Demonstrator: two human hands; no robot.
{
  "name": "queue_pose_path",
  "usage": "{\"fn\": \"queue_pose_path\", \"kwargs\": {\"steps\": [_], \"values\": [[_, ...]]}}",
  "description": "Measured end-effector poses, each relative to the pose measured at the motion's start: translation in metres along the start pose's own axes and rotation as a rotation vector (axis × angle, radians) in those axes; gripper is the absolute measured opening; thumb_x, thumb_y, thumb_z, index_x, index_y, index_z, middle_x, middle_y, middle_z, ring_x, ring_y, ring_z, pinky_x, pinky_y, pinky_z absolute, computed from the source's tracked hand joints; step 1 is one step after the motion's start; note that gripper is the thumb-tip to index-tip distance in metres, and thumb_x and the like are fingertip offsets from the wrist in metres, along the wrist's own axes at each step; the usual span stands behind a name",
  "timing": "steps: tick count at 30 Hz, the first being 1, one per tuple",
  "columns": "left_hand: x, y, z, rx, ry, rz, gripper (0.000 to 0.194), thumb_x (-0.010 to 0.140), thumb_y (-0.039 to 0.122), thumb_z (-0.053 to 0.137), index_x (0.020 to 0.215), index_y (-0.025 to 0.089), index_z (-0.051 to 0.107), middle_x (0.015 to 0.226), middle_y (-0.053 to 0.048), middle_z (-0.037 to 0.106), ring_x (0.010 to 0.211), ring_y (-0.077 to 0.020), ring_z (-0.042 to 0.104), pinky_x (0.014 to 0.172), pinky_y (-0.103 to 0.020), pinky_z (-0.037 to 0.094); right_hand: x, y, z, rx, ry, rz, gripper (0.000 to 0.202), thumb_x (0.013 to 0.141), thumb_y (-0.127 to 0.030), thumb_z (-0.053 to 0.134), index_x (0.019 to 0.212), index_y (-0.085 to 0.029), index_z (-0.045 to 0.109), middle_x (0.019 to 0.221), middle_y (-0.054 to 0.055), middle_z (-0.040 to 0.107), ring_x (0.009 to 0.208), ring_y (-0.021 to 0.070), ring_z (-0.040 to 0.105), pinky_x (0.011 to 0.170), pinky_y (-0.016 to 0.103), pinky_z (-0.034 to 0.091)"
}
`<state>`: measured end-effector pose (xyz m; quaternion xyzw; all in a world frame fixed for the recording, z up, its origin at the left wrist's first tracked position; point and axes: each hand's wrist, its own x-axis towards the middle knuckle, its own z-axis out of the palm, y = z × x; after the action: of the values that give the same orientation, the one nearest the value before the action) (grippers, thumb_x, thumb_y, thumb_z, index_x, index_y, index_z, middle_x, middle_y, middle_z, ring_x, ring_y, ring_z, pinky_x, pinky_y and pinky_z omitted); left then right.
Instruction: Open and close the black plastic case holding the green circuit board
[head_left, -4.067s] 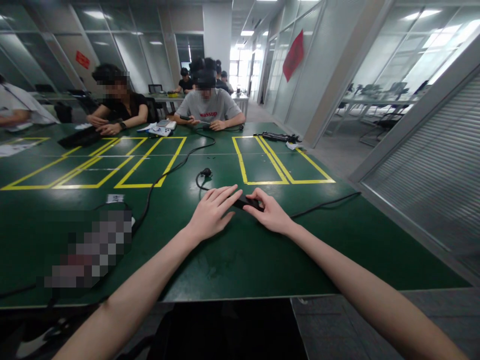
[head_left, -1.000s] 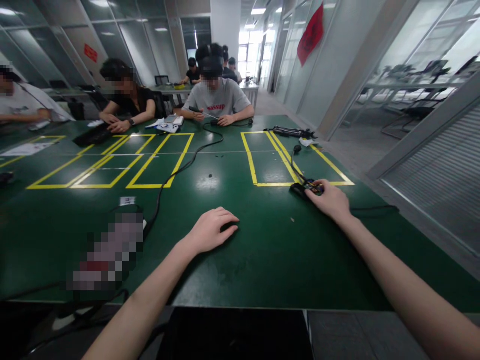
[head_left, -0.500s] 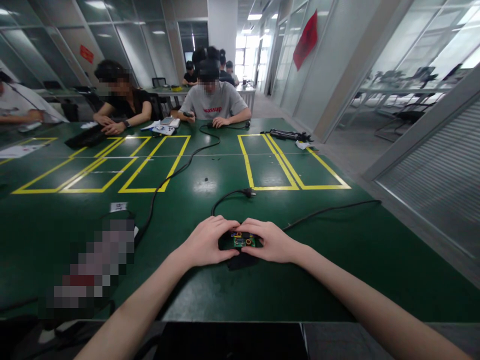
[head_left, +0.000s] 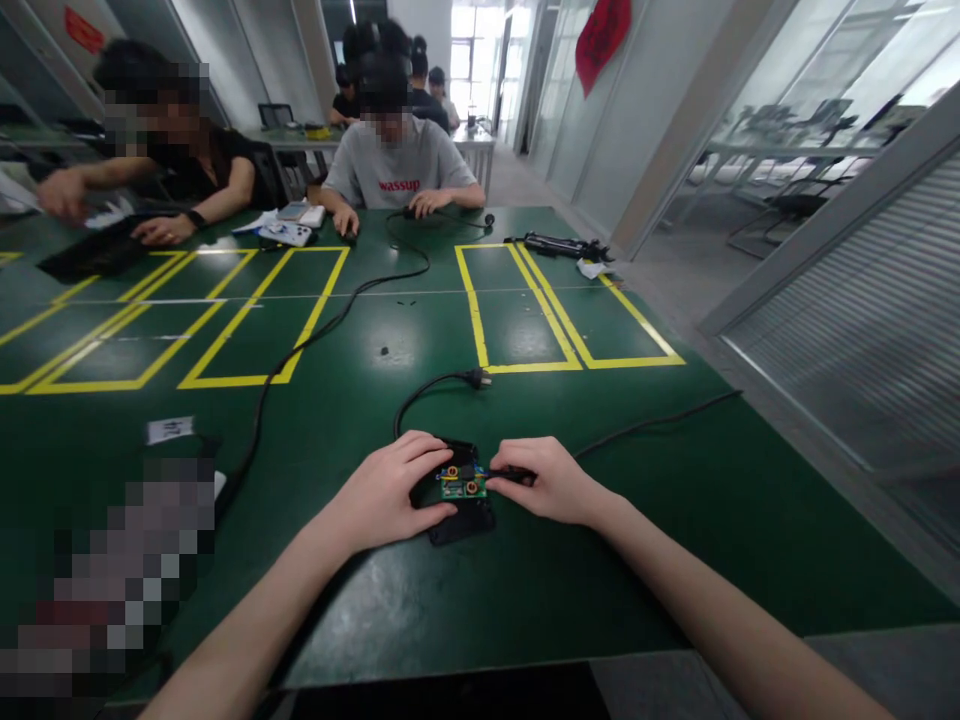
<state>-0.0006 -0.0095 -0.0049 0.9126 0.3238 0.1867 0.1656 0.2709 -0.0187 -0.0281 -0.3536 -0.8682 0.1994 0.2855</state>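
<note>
Glass-walled room (head_left: 637, 140): office
Glossy green table (head_left: 600, 580): yellow tape rectangles (head_left: 529, 368)
Left hand (head_left: 390, 497): half-curled, holding black plastic case (head_left: 463, 522) under 1 green circuit board (head_left: 455, 490)
Right hand (head_left: 553, 482): pinching black cable (head_left: 517, 474)

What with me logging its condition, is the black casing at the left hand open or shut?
Open: the green circuit board shows uncovered against the black casing.
</note>
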Motion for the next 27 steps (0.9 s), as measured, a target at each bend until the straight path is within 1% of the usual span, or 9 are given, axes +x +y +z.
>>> {"fn": "queue_pose_path", "kwargs": {"steps": [4,7,9,12,15,19,23,25,27], "values": [[-0.002,-0.001,0.003,0.030,0.001,0.006,0.052,0.083,0.033,0.079,0.130,0.017,0.066,0.131,-0.013,0.069,0.125,-0.0295,0.062,0.106,-0.045,0.057,0.000,-0.004,0.008,-0.028,0.010,-0.032,0.016,0.098,-0.030,0.064,0.087,-0.018,0.067,0.077,0.002,0.070,0.065,0.0137,0.064,0.060,0.024,0.041],[-0.002,-0.002,0.005,0.049,-0.001,0.014,0.060,0.082,0.037,0.081,0.135,0.017,0.062,0.140,-0.015,0.064,0.132,-0.0311,0.058,0.110,-0.047,0.054,0.003,-0.006,0.011,-0.036,-0.003,-0.010,0.018,0.100,-0.031,0.063,0.089,-0.019,0.069,0.079,0.003,0.073,0.067,0.0146,0.066,0.061,0.024,0.043],[0.000,-0.002,0.004,0.042,-0.010,0.016,0.057,0.081,0.037,0.082,0.132,0.017,0.064,0.135,-0.015,0.067,0.129,-0.0304,0.060,0.108,-0.046,0.056,0.005,-0.005,0.012,-0.049,0.005,0.024,0.019,0.100,-0.033,0.063,0.090,-0.020,0.070,0.080,0.004,0.074,0.069,0.0160,0.068,0.063,0.025,0.046],[0.003,-0.005,0.002,0.018,-0.022,0.028,0.046,0.080,0.036,0.084,0.120,0.018,0.069,0.124,-0.012,0.072,0.122,-0.0289,0.064,0.103,-0.043,0.058,0.010,-0.003,0.012,-0.067,0.028,0.064,0.022,0.100,-0.038,0.063,0.091,-0.021,0.073,0.082,0.004,0.075,0.071,0.0177,0.070,0.066,0.026,0.049],[0.005,-0.011,0.001,-0.004,-0.015,0.058,0.042,0.080,0.038,0.085,0.116,0.020,0.071,0.123,-0.010,0.073,0.120,-0.0279,0.066,0.102,-0.042,0.058,0.012,0.000,0.010,-0.067,0.031,0.082,0.024,0.100,-0.042,0.063,0.092,-0.022,0.074,0.083,0.005,0.076,0.072,0.0180,0.071,0.068,0.027,0.051],[0.005,-0.024,0.000,-0.036,0.024,0.062,0.059,0.071,0.049,0.091,0.118,0.018,0.073,0.125,-0.013,0.074,0.120,-0.0291,0.068,0.103,-0.043,0.057,0.014,0.004,0.008,-0.073,0.037,0.096,0.024,0.099,-0.041,0.063,0.091,-0.021,0.074,0.082,0.004,0.076,0.072,0.0180,0.071,0.067,0.027,0.050],[0.006,-0.032,0.000,-0.063,0.036,0.060,0.069,0.065,0.056,0.092,0.120,0.018,0.073,0.127,-0.014,0.074,0.121,-0.0293,0.068,0.105,-0.044,0.056,0.016,0.010,0.008,-0.084,0.042,0.119,0.025,0.099,-0.042,0.063,0.090,-0.021,0.074,0.082,0.004,0.076,0.073,0.0176,0.070,0.065,0.026,0.048],[0.008,-0.034,0.001,-0.055,0.038,0.065,0.070,0.065,0.058,0.092,0.119,0.017,0.074,0.125,-0.014,0.074,0.121,-0.0295,0.068,0.105,-0.043,0.056,0.016,0.012,0.010,-0.086,0.043,0.115,0.025,0.099,-0.042,0.063,0.090,-0.021,0.074,0.082,0.004,0.076,0.072,0.0175,0.070,0.065,0.026,0.048],[0.010,-0.035,0.003,-0.033,0.052,0.062,0.067,0.067,0.058,0.091,0.116,0.016,0.075,0.123,-0.014,0.075,0.118,-0.0292,0.069,0.103,-0.043,0.057,0.016,0.012,0.011,-0.087,0.040,0.096,0.026,0.100,-0.042,0.062,0.091,-0.020,0.074,0.083,0.004,0.076,0.073,0.0173,0.070,0.067,0.026,0.049]]}}
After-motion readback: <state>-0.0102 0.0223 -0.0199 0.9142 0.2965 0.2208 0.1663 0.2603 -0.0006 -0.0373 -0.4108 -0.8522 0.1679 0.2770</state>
